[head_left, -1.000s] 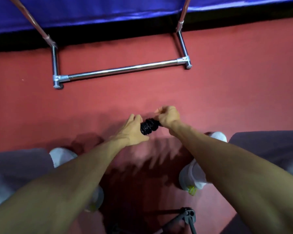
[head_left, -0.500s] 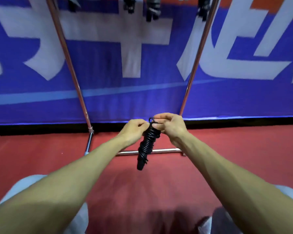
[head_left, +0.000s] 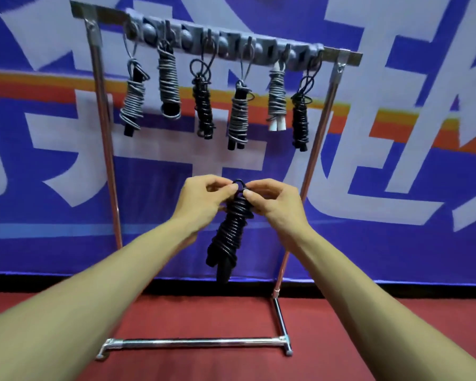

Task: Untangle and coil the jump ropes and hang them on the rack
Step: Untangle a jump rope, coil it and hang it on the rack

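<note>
The rack (head_left: pixel 105 149) is standing on the floor (head_left: pixel 341 312), just before the banner (head_left: pixel 396 188). Six hung ropes (head_left: pixel 238 116) are dangling in a row from the hook strip (head_left: pixel 223 46) on its top bar. Before the rack and below that row, a coiled rope (head_left: pixel 230 232) is hanging between the hands, the left hand (head_left: pixel 201 199) pinching its top loop from the left, the right hand (head_left: pixel 275 202) from the right.

Even bright light, soft motion blur, wide-angle edge bending

Centre: black coiled jump rope (head_left: pixel 230 235) tilted, handles toward 7 o'clock; six coiled ropes (head_left: pixel 204 105) (grey, black) hang on rack (head_left: pixel 198 343) at 12.
</note>
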The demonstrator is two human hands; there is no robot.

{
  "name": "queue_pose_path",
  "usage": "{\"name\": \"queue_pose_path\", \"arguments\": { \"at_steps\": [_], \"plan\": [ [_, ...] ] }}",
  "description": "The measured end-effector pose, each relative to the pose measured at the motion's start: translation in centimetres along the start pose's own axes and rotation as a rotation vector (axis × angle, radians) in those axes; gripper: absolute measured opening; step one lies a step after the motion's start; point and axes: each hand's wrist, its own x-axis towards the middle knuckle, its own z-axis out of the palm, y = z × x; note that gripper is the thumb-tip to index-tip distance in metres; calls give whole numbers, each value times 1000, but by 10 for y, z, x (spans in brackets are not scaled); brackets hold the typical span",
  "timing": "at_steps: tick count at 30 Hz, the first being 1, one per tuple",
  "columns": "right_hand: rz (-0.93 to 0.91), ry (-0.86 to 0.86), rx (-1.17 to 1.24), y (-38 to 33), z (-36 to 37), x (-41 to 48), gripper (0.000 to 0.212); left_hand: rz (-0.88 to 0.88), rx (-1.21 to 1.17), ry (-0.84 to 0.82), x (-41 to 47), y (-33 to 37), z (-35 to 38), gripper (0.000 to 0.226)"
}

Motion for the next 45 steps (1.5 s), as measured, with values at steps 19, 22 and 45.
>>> {"name": "queue_pose_path", "arguments": {
  "at_steps": [19,22,45],
  "plan": [
    [389,-25,-33,20,-12,162,20,-374,128,19,152,7,29,8],
    [426,-52,-102,-46,-16,174,19,-501,104,35,167,77,24,7],
    [733,252,-1,-205,-87,276,12,-598,309,93,275,255,89,8]
  ]
}}
